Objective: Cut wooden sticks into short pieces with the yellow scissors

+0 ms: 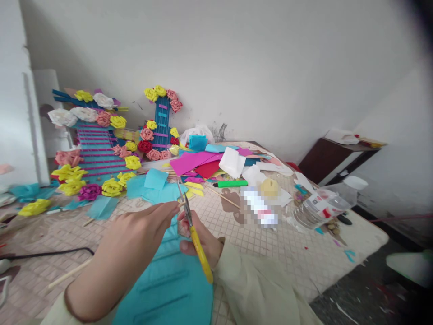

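My right hand [203,241] is closed on a pair of scissors [199,255] with yellow handles, its narrow metal blades pointing up and away. My left hand [145,230] is beside the blades, palm down, fingers pressed together. A small pale tip shows between its fingertips and the scissors; what it belongs to is hidden. Beneath both hands lies a blue paper-covered piece [172,289] with dark raised strips across it. Part of that piece is covered by my left forearm.
Two blue paper-flower decorations [96,155] [162,122] lean at the back wall. Coloured paper sheets [192,162], a green marker [232,183] and a thin stick [225,198] lie beyond my hands. A clear plastic bottle [321,207] rests on the right; a black cord [54,253] runs on the left.
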The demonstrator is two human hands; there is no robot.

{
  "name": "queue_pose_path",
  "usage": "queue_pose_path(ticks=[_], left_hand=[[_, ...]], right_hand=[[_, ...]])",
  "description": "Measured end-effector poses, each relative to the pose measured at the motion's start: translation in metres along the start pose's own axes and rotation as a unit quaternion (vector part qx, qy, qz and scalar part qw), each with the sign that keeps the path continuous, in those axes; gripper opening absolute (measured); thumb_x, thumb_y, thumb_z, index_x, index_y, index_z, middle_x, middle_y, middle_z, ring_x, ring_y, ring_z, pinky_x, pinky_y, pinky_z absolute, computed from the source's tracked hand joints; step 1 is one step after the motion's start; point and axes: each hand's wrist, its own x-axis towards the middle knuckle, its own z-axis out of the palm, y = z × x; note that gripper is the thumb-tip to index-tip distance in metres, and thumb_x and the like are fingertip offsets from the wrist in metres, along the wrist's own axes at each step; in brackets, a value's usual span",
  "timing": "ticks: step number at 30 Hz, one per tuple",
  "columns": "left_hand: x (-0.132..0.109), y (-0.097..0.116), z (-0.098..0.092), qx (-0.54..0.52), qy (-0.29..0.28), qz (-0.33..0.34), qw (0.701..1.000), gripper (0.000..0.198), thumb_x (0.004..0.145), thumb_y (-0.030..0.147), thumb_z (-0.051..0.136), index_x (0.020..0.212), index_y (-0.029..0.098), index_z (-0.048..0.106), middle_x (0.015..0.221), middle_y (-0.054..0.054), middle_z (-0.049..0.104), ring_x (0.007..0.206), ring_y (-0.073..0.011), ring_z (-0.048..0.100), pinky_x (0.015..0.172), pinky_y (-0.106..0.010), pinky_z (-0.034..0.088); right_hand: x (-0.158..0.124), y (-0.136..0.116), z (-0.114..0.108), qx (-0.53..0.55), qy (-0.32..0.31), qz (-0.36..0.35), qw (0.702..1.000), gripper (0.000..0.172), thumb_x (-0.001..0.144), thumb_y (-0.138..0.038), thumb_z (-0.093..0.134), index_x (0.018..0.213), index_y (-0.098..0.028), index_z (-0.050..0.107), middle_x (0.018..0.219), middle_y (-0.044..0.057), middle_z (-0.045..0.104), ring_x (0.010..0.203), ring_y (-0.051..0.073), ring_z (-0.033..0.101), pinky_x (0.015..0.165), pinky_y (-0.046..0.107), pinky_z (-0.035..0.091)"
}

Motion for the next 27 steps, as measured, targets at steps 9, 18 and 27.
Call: queue_pose_path(ticks=[9,18,27], left_hand=[[0.0002,-0.0010,0.0031,-0.026,0.004,0.005,1.000,0.032,0.094,0.027,0.034,0.093,0.024,0.065,0.073,0.001,0.068,0.061,-0.0178,0.064,0.052,-0.027,0.038],[-0.0025,-0.0036,0.0069,0.010,-0.016,-0.008,1.000,0.029,0.095,0.027,0.034,0.099,0.024,0.063,0.081,-0.001,0.068,0.067,-0.0212,0.065,0.056,-0.030,0.039],[-0.0021,-0.0048,0.0065,0.045,-0.034,-0.005,0.998,0.029,0.094,0.025,0.036,0.098,0.024,0.064,0.084,-0.003,0.069,0.068,-0.0223,0.065,0.055,-0.030,0.040]], right_hand=[[0.0006,0.0019,0.0022,0.003,-0.007,-0.001,1.000,0.058,0.072,-0.066,0.062,0.105,-0.024,0.039,0.081,-0.003,0.033,0.069,0.013,0.032,0.062,0.029,0.035],[0.0028,-0.0013,-0.0001,-0.014,-0.017,0.026,0.999,0.053,0.073,-0.061,0.062,0.099,-0.024,0.036,0.080,-0.003,0.030,0.067,0.012,0.030,0.061,0.029,0.031],[0.0033,0.0009,-0.0009,0.020,-0.025,0.060,0.998,0.058,0.070,-0.062,0.066,0.102,-0.022,0.039,0.080,-0.004,0.034,0.065,0.010,0.031,0.059,0.026,0.032]])
